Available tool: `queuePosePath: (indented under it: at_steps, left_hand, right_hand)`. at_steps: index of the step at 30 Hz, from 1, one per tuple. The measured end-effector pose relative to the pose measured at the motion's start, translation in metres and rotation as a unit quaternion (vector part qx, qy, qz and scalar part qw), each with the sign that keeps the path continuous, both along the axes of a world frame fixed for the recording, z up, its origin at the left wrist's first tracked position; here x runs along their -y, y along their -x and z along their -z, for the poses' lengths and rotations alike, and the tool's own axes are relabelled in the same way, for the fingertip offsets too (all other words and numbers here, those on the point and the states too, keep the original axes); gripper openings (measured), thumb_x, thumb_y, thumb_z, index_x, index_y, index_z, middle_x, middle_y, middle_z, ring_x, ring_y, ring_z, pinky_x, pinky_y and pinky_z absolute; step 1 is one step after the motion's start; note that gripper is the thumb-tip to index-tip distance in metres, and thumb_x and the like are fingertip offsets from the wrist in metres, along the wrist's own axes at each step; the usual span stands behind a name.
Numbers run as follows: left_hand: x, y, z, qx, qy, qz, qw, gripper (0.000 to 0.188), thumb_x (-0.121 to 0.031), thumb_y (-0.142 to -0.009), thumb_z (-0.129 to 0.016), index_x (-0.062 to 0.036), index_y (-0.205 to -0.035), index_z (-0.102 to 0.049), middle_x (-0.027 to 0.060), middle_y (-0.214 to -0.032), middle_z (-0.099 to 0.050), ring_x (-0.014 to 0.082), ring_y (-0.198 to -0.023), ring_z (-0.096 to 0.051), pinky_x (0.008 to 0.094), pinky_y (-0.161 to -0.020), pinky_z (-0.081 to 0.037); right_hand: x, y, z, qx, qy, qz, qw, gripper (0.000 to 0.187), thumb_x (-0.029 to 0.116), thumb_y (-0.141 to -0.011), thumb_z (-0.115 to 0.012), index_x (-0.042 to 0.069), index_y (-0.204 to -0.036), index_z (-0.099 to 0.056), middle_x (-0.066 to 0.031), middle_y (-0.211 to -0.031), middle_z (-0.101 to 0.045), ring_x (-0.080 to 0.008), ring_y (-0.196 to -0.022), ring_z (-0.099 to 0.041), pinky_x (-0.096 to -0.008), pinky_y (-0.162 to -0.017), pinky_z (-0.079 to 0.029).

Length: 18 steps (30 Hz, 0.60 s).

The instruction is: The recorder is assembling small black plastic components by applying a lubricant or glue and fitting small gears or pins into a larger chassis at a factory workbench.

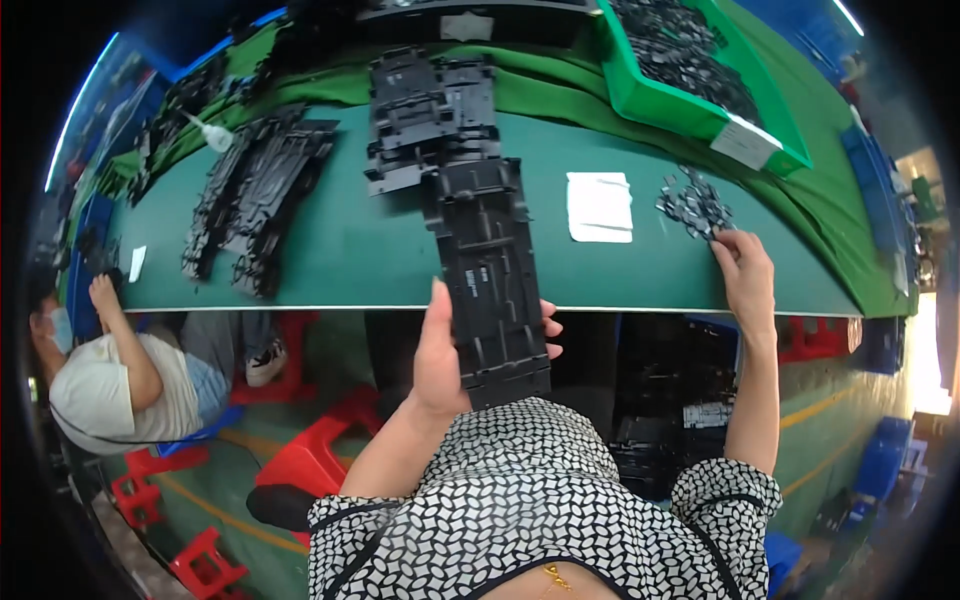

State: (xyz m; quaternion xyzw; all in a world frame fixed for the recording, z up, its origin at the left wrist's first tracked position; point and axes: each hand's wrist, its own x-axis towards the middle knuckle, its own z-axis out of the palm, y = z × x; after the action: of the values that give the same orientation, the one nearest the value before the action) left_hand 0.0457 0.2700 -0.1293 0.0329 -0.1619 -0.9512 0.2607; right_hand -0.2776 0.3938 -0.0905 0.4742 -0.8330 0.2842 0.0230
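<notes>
A long black moulded plastic part point(493, 285) is gripped in my left hand point(442, 350), thumb along one side and fingertips showing round the other. The part tilts up over the table's front edge, its far end overlapping other black plastic parts point(432, 115). At the right, my right hand point(746, 268) reaches to a loose pile of small dark pieces point(692, 200). Its thumb and forefinger are pinched together at the pile's near edge. Whether a piece is between the fingertips is too small to make out.
A white square pad point(600, 207) lies on the green table point(350, 255). Stacked black parts point(265, 190) and a white bottle point(214, 135) are at left. A green bin point(790, 140) of small dark pieces stands back right. A co-worker point(130, 385) sits at far left near red stools point(320, 450).
</notes>
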Motion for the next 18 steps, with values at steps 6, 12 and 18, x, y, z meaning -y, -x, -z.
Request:
queuePosePath:
  at_steps: [6,12,18]
  left_hand:
    - [0.005,-0.006,0.004,0.003,-0.009,-0.01,1.0,0.08,-0.061,-0.097,-0.015,0.0042,-0.132,-0.042,0.0243,-0.123,-0.054,0.0346,-0.111,-0.056,0.0504,-0.095,-0.048]
    - [0.01,-0.008,0.004,-0.002,-0.014,-0.011,1.0,0.078,-0.061,-0.097,-0.015,0.0034,-0.132,-0.043,0.0243,-0.122,-0.055,0.0344,-0.11,-0.057,0.0503,-0.094,-0.049]
    - [0.01,-0.006,0.006,0.003,-0.012,-0.012,1.0,0.078,-0.061,-0.097,-0.015,0.0031,-0.131,-0.044,0.0236,-0.121,-0.055,0.0339,-0.11,-0.057,0.0498,-0.094,-0.049]
  right_hand:
    - [0.006,-0.003,0.001,0.007,-0.021,0.002,1.0,0.013,0.005,-0.084,-0.064,-0.001,-0.094,-0.059,-0.0118,-0.077,-0.058,-0.0197,-0.065,-0.054,-0.0316,-0.066,-0.048]
    - [0.008,-0.012,-0.007,0.128,0.033,0.026,0.991,0.013,0.005,-0.087,-0.062,0.001,-0.099,-0.061,-0.0028,-0.077,-0.059,-0.0091,-0.068,-0.054,-0.0263,-0.065,-0.047]
    - [0.016,-0.033,-0.013,0.377,0.1,-0.045,0.92,0.022,0.003,-0.09,-0.059,-0.004,-0.111,-0.06,-0.0023,-0.086,-0.062,-0.0094,-0.075,-0.057,-0.0221,-0.069,-0.046]
